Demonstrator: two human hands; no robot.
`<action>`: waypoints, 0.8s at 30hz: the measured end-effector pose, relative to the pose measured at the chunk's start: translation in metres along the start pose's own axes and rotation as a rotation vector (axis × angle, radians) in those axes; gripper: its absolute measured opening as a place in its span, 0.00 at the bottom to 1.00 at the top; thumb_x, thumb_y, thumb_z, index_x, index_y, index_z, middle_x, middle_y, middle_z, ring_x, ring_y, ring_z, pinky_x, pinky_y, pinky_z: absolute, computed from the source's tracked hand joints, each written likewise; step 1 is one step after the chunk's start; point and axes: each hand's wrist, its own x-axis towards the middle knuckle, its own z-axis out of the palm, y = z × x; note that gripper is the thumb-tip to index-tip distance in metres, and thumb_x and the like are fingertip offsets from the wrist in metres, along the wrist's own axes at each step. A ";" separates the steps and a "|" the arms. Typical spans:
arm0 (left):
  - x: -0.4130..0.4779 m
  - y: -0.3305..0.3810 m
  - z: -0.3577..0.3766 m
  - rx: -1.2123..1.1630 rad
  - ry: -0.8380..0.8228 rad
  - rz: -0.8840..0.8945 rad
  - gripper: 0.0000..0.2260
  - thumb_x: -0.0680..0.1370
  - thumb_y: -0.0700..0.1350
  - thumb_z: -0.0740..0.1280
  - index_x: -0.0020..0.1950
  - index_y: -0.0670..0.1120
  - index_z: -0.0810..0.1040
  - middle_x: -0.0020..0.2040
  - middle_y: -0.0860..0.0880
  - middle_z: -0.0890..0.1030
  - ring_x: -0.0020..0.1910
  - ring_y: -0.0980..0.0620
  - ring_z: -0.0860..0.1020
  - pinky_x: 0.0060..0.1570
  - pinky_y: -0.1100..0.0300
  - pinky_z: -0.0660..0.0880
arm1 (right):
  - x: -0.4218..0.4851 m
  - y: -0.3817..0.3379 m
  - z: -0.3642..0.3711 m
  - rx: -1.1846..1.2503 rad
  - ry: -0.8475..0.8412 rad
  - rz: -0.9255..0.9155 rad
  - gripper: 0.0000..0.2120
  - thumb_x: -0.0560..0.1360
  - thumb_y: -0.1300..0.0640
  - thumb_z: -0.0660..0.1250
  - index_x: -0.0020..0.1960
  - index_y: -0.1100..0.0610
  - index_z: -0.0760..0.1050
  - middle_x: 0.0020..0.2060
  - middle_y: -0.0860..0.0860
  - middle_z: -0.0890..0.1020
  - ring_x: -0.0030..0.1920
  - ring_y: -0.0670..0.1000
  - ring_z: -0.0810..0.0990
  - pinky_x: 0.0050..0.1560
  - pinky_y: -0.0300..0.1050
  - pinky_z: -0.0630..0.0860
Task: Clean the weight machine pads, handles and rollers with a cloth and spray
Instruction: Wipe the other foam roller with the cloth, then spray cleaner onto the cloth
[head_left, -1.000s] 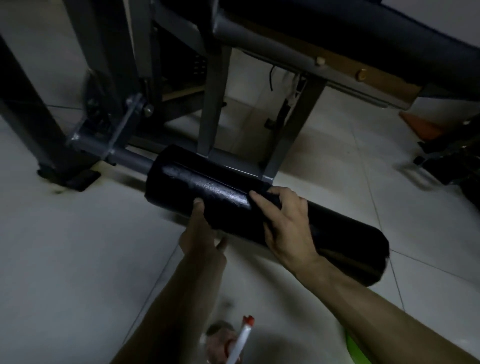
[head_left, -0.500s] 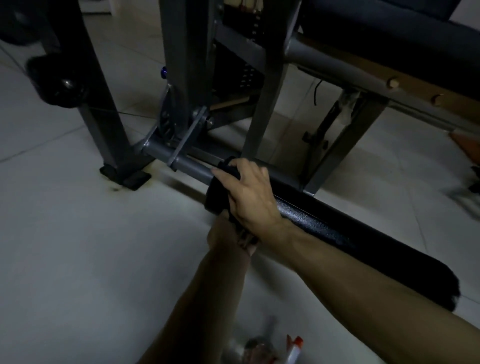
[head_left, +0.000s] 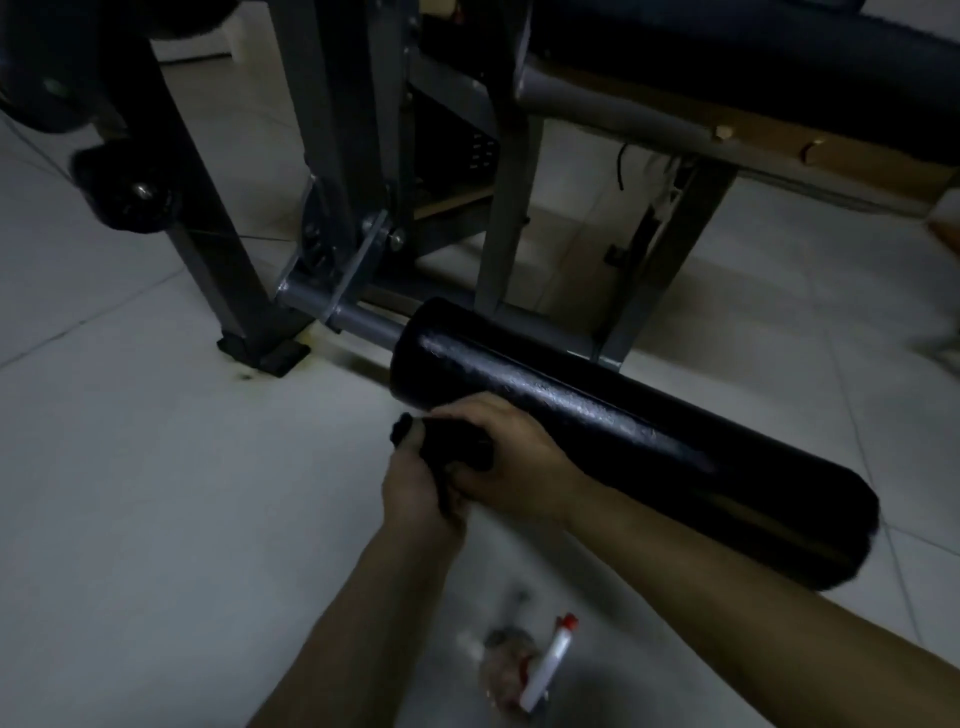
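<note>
Both hands clutch a dark cloth (head_left: 460, 448) just in front of the black roller (head_left: 649, 441) and close to its inner end. The left hand (head_left: 418, 501) curls round the lower part, the right hand (head_left: 519, 467) round the top. The spray bottle (head_left: 527, 665) (blurred) lies on the tiled floor (head_left: 156, 519) between the forearms, untouched.

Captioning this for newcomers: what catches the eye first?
A long black roller slants across the middle on a grey bar, low over the tiled floor. Beside its bar end, the left hand and right hand grip a dark cloth. A spray bottle lies on the floor below.
</note>
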 end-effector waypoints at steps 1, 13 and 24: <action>-0.001 -0.016 -0.004 0.034 -0.002 -0.064 0.15 0.87 0.48 0.55 0.58 0.41 0.77 0.48 0.39 0.83 0.48 0.41 0.80 0.48 0.54 0.79 | -0.018 0.012 -0.001 0.006 -0.012 0.021 0.31 0.69 0.45 0.69 0.71 0.51 0.76 0.66 0.48 0.76 0.66 0.48 0.76 0.68 0.50 0.75; -0.009 -0.103 -0.045 0.386 0.063 -0.388 0.19 0.82 0.48 0.61 0.31 0.48 0.69 0.21 0.51 0.68 0.15 0.53 0.65 0.18 0.69 0.63 | -0.156 0.061 0.020 0.241 -0.337 0.880 0.18 0.79 0.33 0.64 0.53 0.48 0.75 0.41 0.52 0.86 0.36 0.50 0.85 0.37 0.43 0.80; -0.078 -0.077 -0.012 0.890 0.277 -0.274 0.18 0.70 0.48 0.81 0.53 0.40 0.84 0.37 0.42 0.82 0.27 0.47 0.79 0.29 0.59 0.75 | -0.188 0.016 0.011 0.380 0.103 0.916 0.10 0.75 0.51 0.73 0.37 0.49 0.76 0.26 0.38 0.81 0.28 0.40 0.81 0.34 0.41 0.80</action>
